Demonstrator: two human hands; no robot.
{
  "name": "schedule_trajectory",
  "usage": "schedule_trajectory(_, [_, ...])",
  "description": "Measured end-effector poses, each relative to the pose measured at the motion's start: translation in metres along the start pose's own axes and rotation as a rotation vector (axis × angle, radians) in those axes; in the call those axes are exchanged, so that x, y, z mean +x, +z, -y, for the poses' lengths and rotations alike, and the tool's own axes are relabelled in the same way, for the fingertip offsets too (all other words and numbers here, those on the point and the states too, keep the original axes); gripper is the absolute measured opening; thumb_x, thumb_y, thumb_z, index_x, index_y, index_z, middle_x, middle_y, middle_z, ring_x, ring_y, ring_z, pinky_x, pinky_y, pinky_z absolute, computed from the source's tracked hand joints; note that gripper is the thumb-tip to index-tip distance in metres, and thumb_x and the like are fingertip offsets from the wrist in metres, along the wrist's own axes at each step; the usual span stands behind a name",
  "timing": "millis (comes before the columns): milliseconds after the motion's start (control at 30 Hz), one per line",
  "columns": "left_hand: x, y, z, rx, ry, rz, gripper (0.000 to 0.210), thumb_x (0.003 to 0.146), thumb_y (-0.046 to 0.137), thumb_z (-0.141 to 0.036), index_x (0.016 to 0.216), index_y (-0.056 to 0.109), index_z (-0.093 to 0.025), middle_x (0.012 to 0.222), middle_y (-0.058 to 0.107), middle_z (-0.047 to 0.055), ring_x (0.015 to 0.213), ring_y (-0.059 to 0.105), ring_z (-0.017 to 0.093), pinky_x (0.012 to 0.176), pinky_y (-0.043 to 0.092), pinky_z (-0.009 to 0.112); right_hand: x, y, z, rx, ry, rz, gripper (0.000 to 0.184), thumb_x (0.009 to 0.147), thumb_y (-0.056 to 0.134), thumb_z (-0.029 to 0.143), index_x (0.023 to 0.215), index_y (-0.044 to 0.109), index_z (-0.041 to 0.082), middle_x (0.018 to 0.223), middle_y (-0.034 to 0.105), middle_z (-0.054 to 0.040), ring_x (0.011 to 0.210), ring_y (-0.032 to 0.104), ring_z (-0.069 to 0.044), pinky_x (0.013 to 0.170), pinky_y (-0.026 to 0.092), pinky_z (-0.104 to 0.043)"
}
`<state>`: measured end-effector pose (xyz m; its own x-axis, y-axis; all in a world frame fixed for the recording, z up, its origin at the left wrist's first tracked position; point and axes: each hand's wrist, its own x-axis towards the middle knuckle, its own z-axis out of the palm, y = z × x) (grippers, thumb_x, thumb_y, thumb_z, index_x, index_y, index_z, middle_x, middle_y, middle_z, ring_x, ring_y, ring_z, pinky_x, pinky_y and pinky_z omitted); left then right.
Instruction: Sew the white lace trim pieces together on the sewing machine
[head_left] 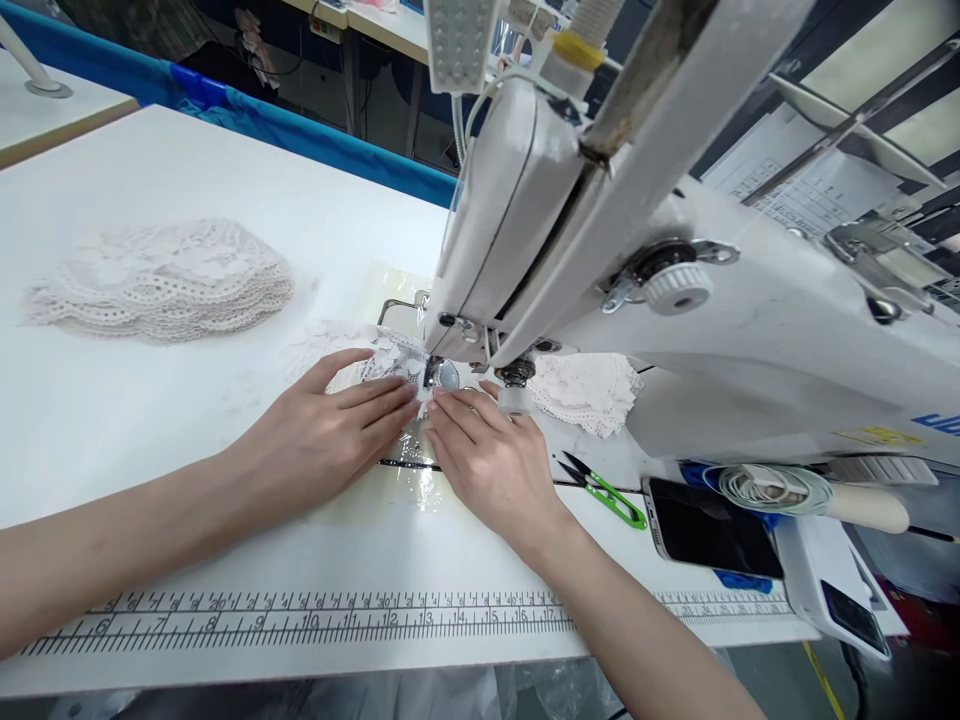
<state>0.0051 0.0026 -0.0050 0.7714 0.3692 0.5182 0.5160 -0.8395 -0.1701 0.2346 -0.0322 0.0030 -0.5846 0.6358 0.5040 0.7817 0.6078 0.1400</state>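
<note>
Mid-frame, left hand (319, 435) and right hand (499, 460) lie flat at the machine (510, 180), fingers (375, 392) mostly together, apparently guiding lace (360, 368); next likely needs steady feeding.

Bright tabletop (135, 420), glare, stretched edges

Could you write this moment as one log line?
left hand: on lace; right hand: at machine; snips: right of right hand; pile: on table, left side

Obstacle above fingers (377, 392): machine head (501, 215)
</note>
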Motion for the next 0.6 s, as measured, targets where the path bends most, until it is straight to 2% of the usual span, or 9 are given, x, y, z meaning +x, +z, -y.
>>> schedule_trajectory(200, [0.003,0.005,0.006,-0.016,-0.022,-0.021,0.037,0.112,0.039,-0.018,0.119,0.075,-0.016,0.122,0.079,0.006,0.113,0.076,0.021,0.12,0.043,0.047,0.002,0.002,-0.003,-0.023,0.024,0.051,0.028,0.108,0.053,0.02,0.119,0.078,0.012,0.117,0.081,-0.0074,0.099,0.076,-0.02,0.109,0.054,-0.039])
schedule_trajectory(300, [0.005,0.007,0.007,-0.001,-0.031,-0.022,0.038,0.112,0.038,-0.02,0.12,0.075,-0.017,0.122,0.079,0.006,0.113,0.076,0.021,0.121,0.042,0.048,0.004,0.004,-0.005,-0.03,0.039,0.063,0.031,0.104,0.05,0.01,0.12,0.077,0.014,0.119,0.081,-0.0064,0.103,0.075,-0.02,0.11,0.053,-0.04])
schedule_trajectory(433, [0.005,0.002,0.004,0.035,-0.005,-0.027,0.034,0.111,0.043,-0.018,0.12,0.075,-0.014,0.121,0.08,0.008,0.114,0.076,0.024,0.122,0.041,0.049,0.004,0.005,-0.008,-0.001,0.06,0.047,0.04,0.099,0.047,0.0,0.118,0.077,0.018,0.122,0.08,-0.004,0.106,0.073,-0.02,0.108,0.055,-0.038])
schedule_trajectory(600, [0.003,-0.005,-0.004,0.044,0.001,-0.033,0.031,0.109,0.047,-0.017,0.115,0.078,-0.013,0.115,0.081,0.009,0.109,0.077,0.024,0.121,0.042,0.048,-0.001,0.005,-0.006,0.038,0.056,0.017,0.044,0.095,0.049,-0.006,0.115,0.078,0.021,0.117,0.081,-0.0011,0.109,0.071,-0.019,0.111,0.052,-0.039])
